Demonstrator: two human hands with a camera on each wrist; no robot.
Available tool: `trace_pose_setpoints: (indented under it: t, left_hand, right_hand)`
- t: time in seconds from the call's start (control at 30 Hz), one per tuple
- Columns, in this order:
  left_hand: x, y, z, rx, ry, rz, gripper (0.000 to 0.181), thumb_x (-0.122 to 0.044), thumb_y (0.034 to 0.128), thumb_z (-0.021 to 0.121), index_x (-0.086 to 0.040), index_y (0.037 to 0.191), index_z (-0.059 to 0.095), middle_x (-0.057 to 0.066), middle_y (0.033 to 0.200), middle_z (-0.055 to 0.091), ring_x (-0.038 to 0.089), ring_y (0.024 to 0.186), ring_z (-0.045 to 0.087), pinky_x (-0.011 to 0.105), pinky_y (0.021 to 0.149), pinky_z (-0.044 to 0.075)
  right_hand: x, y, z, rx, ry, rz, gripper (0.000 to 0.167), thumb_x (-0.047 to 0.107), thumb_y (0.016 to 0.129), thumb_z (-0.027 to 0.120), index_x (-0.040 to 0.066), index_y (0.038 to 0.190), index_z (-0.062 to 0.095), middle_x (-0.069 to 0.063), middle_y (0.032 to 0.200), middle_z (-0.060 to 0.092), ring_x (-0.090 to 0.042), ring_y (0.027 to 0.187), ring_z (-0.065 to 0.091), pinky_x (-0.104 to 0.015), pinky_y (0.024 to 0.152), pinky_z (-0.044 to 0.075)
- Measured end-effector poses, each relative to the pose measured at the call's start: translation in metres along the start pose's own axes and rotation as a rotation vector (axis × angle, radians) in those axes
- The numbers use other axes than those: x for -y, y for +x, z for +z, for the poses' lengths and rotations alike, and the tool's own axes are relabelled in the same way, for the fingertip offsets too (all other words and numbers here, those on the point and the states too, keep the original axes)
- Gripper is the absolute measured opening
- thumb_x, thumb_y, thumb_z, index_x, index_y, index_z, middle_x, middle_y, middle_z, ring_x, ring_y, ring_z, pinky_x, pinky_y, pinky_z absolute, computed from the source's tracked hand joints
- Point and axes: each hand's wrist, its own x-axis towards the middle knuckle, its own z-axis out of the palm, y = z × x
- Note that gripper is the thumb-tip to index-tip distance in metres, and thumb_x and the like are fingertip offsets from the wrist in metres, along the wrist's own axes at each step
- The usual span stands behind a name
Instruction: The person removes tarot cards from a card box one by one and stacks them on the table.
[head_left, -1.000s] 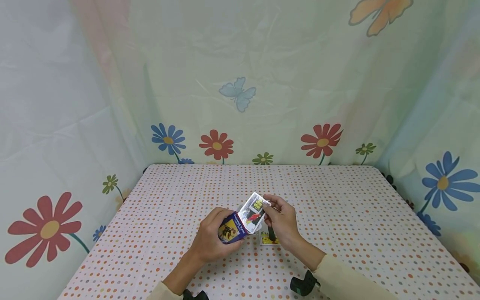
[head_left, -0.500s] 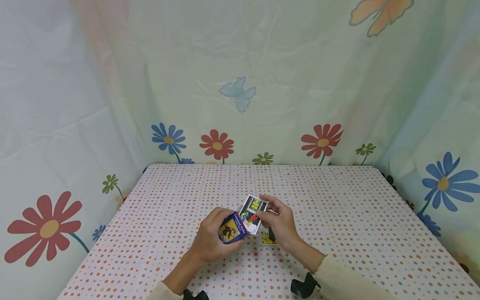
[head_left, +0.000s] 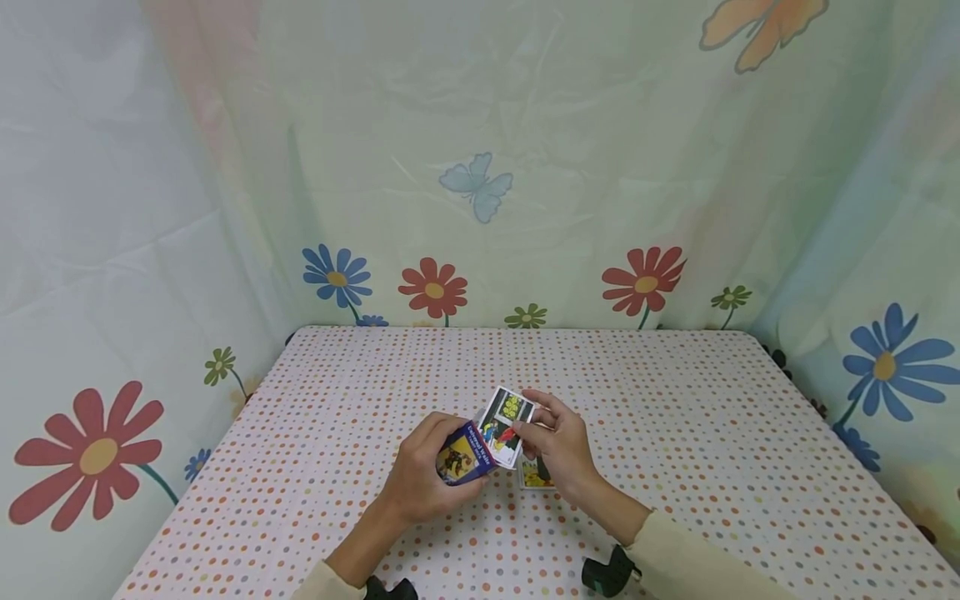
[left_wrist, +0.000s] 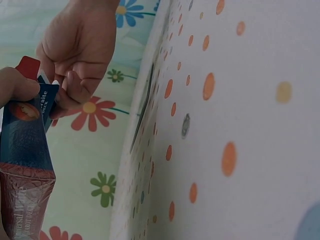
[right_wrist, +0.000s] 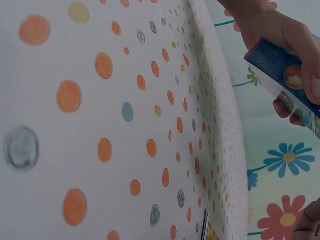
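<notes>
My left hand grips a dark blue tarot card box with a yellow picture, held tilted above the table. Tarot cards stick out at the box's upper right end, the front one face up; how many there are cannot be told. With thumb and fingers, my right hand pinches their right edge. In the left wrist view the box shows its printed side and a red flap. Below the right hand lies another card, partly covered by that hand.
A white tablecloth with coloured dots covers the table. Flower-printed curtains hang behind it and on both sides. Dark devices, one of them a black piece, sit by the wrists.
The cards have shifted slightly left and changed tilt, so the glare on them is gone and their picture shows. The right hand's thumb moved a little left with them. The left hand stays put.
</notes>
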Motion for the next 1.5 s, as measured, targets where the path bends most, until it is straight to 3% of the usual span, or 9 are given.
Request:
trace_pose_setpoints:
  t: [0.17,0.33,0.57,0.7,1.0,1.2,1.5]
  left_hand:
    - [0.0,0.001,0.0,-0.002,0.001,-0.001,0.067,-0.031,0.0703,0.091,-0.009,0.126,0.06,0.003,0.116,0.06,0.01,0.092,0.06,0.015,0.074,0.053]
    - [0.0,0.001,0.0,-0.006,0.004,-0.003,0.068,-0.029,0.069,0.091,-0.008,0.126,0.06,0.003,0.116,0.06,0.01,0.092,0.06,0.016,0.075,0.054]
    - [0.0,0.001,-0.001,-0.008,0.019,-0.007,0.068,-0.03,0.0691,0.091,-0.008,0.126,0.06,0.003,0.116,0.06,0.01,0.093,0.06,0.016,0.075,0.053]
    - [0.0,0.0,-0.001,-0.002,0.02,-0.012,0.068,-0.03,0.0697,0.091,-0.009,0.126,0.06,0.003,0.116,0.06,0.01,0.093,0.06,0.016,0.075,0.054]
    - [0.001,0.001,0.001,0.0,0.015,-0.011,0.068,-0.03,0.0697,0.09,-0.009,0.127,0.06,0.003,0.116,0.06,0.01,0.092,0.06,0.014,0.073,0.053]
    - [0.001,0.001,0.0,-0.005,0.012,-0.014,0.068,-0.029,0.0689,0.09,-0.008,0.127,0.06,0.003,0.116,0.06,0.011,0.092,0.06,0.015,0.073,0.053]
    - [0.001,0.0,-0.001,-0.005,0.02,-0.018,0.067,-0.031,0.07,0.09,-0.008,0.126,0.06,0.003,0.116,0.061,0.01,0.091,0.06,0.015,0.072,0.053]
  right_hand:
    - [-0.001,0.001,-0.001,-0.003,0.028,-0.004,0.052,-0.002,0.092,0.068,0.008,0.14,0.052,-0.014,0.087,0.067,-0.014,0.06,0.053,-0.023,0.053,0.044]
    - [0.0,0.002,-0.002,-0.027,0.028,-0.017,0.053,-0.004,0.093,0.065,0.007,0.142,0.049,-0.018,0.09,0.068,-0.013,0.058,0.052,-0.022,0.052,0.044]
    - [-0.001,0.004,-0.006,-0.077,0.001,-0.027,0.049,-0.005,0.093,0.065,0.007,0.139,0.053,-0.009,0.087,0.062,-0.013,0.058,0.051,-0.023,0.052,0.045]
    - [-0.002,0.005,-0.009,-0.103,-0.025,-0.028,0.048,-0.005,0.093,0.064,0.007,0.138,0.056,-0.011,0.094,0.058,-0.013,0.06,0.052,-0.023,0.051,0.045]
    - [-0.005,0.012,-0.02,-0.112,-0.046,0.029,0.048,-0.006,0.093,0.056,0.007,0.139,0.057,-0.005,0.089,0.046,-0.015,0.056,0.04,-0.024,0.049,0.034]
    - [-0.008,0.018,-0.025,-0.109,-0.072,0.003,0.046,-0.007,0.091,0.055,0.006,0.134,0.061,-0.005,0.083,0.048,-0.013,0.052,0.038,-0.022,0.045,0.03]
    - [-0.014,0.026,-0.037,-0.11,-0.184,0.031,0.039,-0.005,0.09,0.057,0.003,0.127,0.067,-0.006,0.075,0.055,-0.016,0.056,0.051,-0.028,0.044,0.044]
